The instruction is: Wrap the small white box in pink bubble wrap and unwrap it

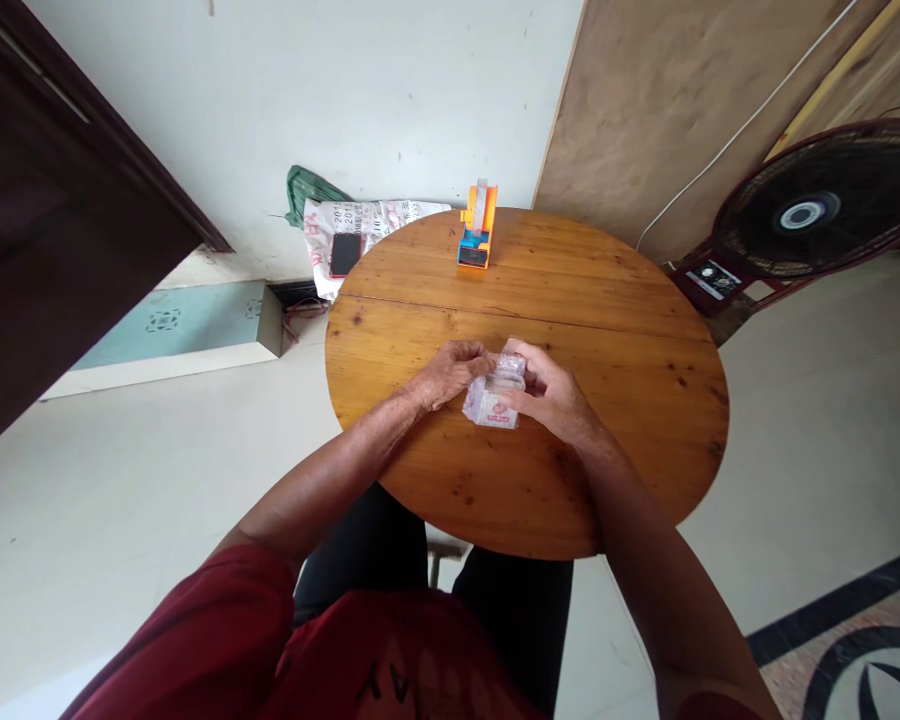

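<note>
A small white box (499, 412) with red print, partly covered by clear bubble wrap (507, 366), is near the middle of the round wooden table (420, 310). My left hand (454, 372) pinches the wrap at the upper left of the box. From the right, my right hand (546, 388) grips the wrapped box, thumb across its front and fingers behind it. Whether the box's underside touches the table cannot be made out.
An orange and blue tape dispenser (476, 240) stands at the table's far edge. Beyond the left edge, a dark phone (345, 254) lies on a printed white sack (375, 215). A large fan (802, 215) stands at the right.
</note>
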The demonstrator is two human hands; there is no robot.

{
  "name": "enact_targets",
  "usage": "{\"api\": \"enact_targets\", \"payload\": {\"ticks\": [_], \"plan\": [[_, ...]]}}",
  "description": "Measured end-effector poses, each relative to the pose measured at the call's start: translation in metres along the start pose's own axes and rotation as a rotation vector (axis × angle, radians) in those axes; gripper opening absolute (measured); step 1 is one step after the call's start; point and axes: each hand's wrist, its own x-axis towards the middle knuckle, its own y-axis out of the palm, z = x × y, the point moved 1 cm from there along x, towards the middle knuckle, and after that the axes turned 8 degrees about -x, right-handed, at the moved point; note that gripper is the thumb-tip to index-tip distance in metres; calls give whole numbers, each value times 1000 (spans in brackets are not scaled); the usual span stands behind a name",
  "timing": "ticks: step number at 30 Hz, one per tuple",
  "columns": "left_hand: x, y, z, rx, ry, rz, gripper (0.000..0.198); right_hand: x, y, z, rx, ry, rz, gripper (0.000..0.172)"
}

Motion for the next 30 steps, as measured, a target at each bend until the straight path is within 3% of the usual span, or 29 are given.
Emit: {"api": "enact_targets", "payload": {"ticks": [6, 14, 25, 30], "plan": [[2, 2, 0, -33, -16, -45, 20, 0, 0, 0, 21, 17, -26, 80], [3, 4, 0, -61, -21, -99, 21, 3, 1, 0, 60, 40, -102, 68], [-7, 2, -8, -37, -46, 167, 42, 2, -2, -6, -32, 83, -231, 71], [-6, 4, -4, -67, -81, 161, 52, -2, -1, -1, -188, 18, -287, 63]]}}
